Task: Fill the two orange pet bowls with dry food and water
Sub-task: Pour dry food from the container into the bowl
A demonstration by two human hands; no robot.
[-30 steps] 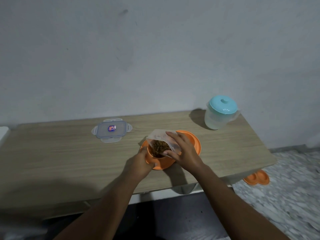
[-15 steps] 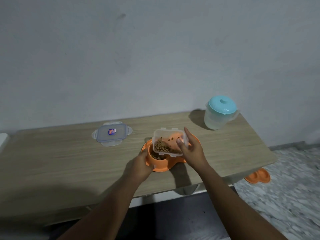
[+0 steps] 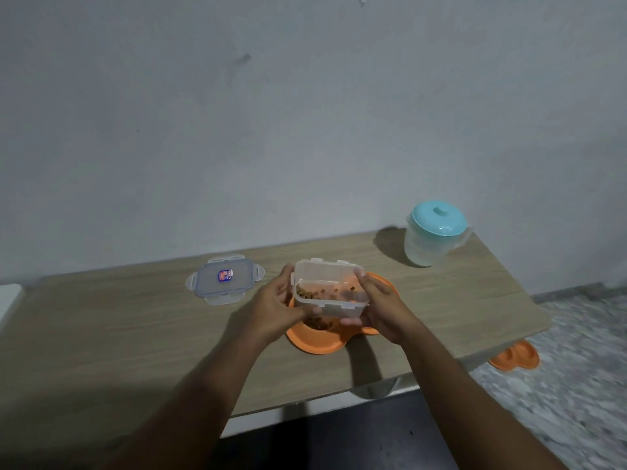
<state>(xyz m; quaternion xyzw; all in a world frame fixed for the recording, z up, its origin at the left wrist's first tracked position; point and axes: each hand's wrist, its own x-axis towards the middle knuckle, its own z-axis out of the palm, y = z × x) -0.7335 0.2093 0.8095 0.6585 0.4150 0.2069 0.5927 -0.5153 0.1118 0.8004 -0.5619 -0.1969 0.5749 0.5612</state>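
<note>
Just above orange bowl (image 3: pixel 319 344) — clear tub (image 3: pixel 334 308), kibble (image 3: pixel 307 293) in both.

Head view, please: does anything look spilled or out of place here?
Nothing looks spilled on the table. One oddity: a second orange pet bowl lies on the floor beyond the table's right corner.

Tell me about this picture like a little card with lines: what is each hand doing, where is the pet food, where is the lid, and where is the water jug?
Left hand: holds the left side of the food box
Right hand: holds the right side of the same box
Box: clear, open, some dry food inside, held above the orange bowl
Bowl: on the table, some food already in it
Lid: flat on the table, left of the hands
Jug: back right of the table, blue top on
Second bowl: orange, on the floor at the right
</note>
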